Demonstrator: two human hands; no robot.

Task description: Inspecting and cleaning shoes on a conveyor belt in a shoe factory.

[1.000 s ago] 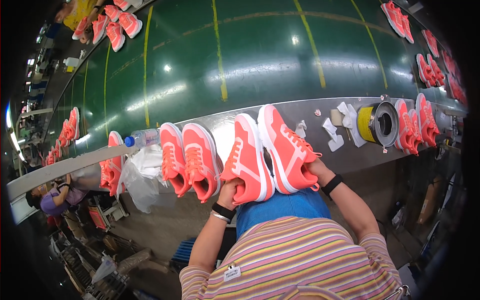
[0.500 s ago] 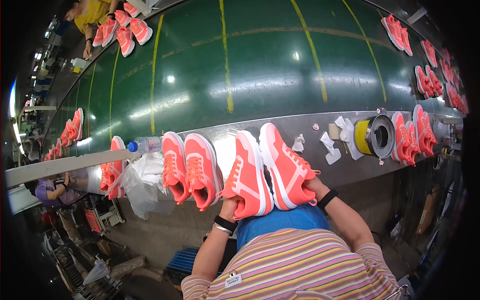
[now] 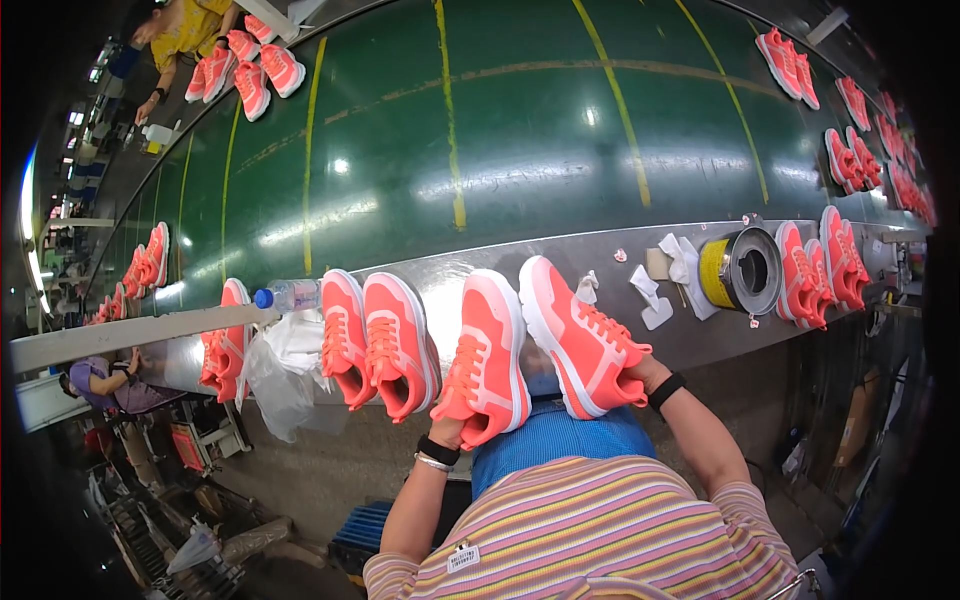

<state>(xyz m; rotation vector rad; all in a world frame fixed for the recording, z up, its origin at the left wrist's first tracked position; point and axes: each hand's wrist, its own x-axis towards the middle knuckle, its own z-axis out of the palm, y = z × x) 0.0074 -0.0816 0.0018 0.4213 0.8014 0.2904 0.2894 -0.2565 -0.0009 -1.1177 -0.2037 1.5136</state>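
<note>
The heels of the two held shoes have swung apart since the earlier frame, opening a gap between them, while the toes stay close together. The left hand is clamped on the heel end of the left shoe; the right hand is clamped likewise on the right shoe. Most of the fingers are hidden at the openings. Both shoes tip outward, soles facing, toes pointing away from the body; blue cloth shows below the gap.

Just left of the grip, two more shoes stand side by side, and past them lie a plastic bag and a bottle. Right of the grip, white paper scraps and a round tin sit on the metal ledge, with further shoes beyond. Ahead of the grip runs a green belt with yellow lines; at its far left, a person in yellow is beside a cluster of shoes.
</note>
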